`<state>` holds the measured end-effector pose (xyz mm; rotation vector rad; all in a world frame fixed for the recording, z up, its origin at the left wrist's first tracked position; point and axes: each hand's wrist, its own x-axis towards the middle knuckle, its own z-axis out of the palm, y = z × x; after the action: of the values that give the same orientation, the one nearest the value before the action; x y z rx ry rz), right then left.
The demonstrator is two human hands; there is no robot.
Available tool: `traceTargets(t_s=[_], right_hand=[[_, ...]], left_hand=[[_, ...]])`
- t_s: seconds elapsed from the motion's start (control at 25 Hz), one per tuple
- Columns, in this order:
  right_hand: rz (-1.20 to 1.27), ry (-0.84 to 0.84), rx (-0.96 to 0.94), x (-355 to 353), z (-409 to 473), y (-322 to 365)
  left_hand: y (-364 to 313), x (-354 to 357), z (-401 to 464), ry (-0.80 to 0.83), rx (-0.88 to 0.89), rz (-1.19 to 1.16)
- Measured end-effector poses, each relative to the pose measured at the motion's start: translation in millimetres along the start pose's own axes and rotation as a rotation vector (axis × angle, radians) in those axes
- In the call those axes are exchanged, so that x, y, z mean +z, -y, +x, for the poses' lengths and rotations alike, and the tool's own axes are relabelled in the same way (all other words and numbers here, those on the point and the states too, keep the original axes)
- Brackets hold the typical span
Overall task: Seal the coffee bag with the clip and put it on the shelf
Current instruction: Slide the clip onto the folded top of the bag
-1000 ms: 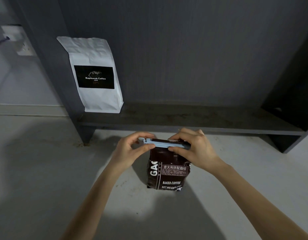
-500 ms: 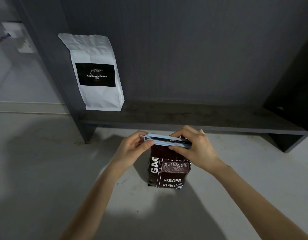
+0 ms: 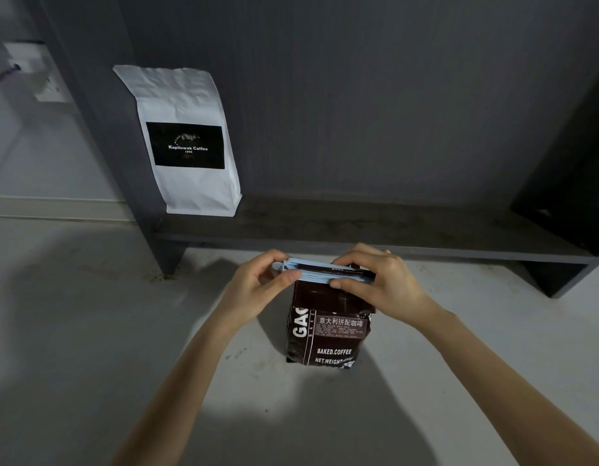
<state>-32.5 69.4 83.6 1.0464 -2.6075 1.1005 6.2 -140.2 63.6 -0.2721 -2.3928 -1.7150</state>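
Observation:
A dark brown coffee bag [image 3: 328, 331] with white lettering stands upright on the pale floor in front of the shelf. A light blue clip [image 3: 311, 272] lies across the bag's folded top. My left hand [image 3: 257, 287] pinches the clip's left end between thumb and fingers. My right hand [image 3: 375, 284] grips the clip's right part and the bag top, thumb in front and fingers behind. The dark grey shelf board [image 3: 375, 230] runs just behind the bag, low above the floor.
A white coffee bag [image 3: 187, 142] with a black label stands on the shelf's left end, leaning on the back panel. The shelf's dark side walls [image 3: 567, 183] rise left and right. A wall socket [image 3: 39, 75] sits at upper left.
Both hands stay on the clip and bag top. The clip's two arms look a little more apart on the left than one second ago. The view has shifted slightly.

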Motion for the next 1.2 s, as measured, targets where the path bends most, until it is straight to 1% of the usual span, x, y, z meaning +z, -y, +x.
traceTargets(t_s=[0.08,0.24,0.4,0.52,0.72,0.8,0.92,1.08,1.2], right_hand=[[0.004,0.021,-0.006,-1.4,1.6,-0.7],[0.02,0.012,-0.028,-1.6,2.2,0.3],[0.019,-0.009,-0.041,-1.5,2.3,-0.6],[0.003,-0.008,-0.057,-0.3,2.8,-0.6],[-0.013,-0.024,-0.054,2.1,3.3,-2.1],[-0.022,-0.025,-0.046,2.9,4.1,-1.9],[-0.05,-0.016,-0.049,3.5,3.8,-2.5],[-0.061,-0.037,-0.025,3.9,1.2,-1.4],[-0.063,-0.037,-0.011,4.0,0.7,0.5]], left_hand=[[0.2,-2.8,1.5,-0.002,0.039,0.095],[-2.9,-1.1,1.8,-0.007,0.11,0.186],[-4.3,-0.6,2.1,-0.045,0.108,0.181],[-4.4,-1.6,1.7,-0.015,0.152,0.209],[1.2,-4.2,3.5,-0.056,0.212,0.297],[0.5,-6.0,4.1,-0.073,0.268,0.362],[-4.4,-6.3,4.7,-0.048,0.332,0.427],[-2.4,-4.0,4.7,-0.039,0.302,0.385],[0.1,-3.6,3.6,-0.025,0.209,0.254]])
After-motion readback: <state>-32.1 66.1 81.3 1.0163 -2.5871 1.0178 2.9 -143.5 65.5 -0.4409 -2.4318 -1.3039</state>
